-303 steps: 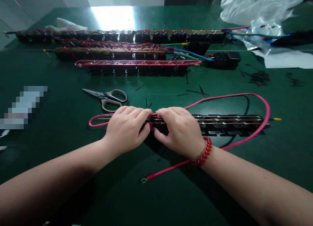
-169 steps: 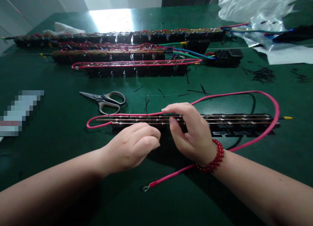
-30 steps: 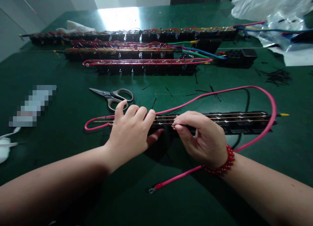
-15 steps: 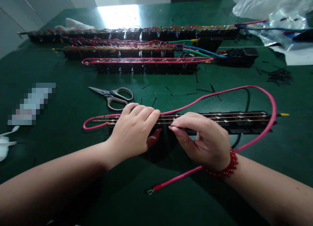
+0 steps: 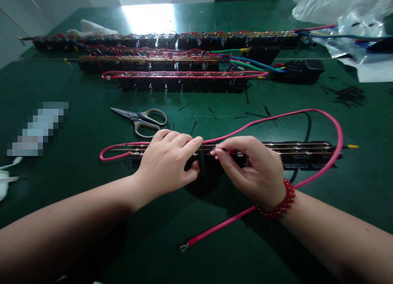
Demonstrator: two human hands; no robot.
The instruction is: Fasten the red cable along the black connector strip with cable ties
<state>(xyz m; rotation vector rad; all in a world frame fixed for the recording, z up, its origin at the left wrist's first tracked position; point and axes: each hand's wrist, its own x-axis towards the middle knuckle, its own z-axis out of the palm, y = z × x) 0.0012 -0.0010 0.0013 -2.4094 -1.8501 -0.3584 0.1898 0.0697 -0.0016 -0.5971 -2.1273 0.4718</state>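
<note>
So the near black strip (image 5: 302, 155) with the thin metal rods is lying crosswise on the green table (image 5: 92, 218), in front of the person. Left hand (image 5: 168, 161) is draped over it — fingers bent over the top, thumb below them. Right hand (image 5: 253, 169) has thumb and index tips pinched together over the rods, but I can't make out what's between them. The red cable (image 5: 340, 138) runs along the strip's far edge under the left hand, loops at the left end and swings wide around the right — its lugged end sits on the near side. Scissors (image 5: 138, 118) are just beyond the left hand.
</note>
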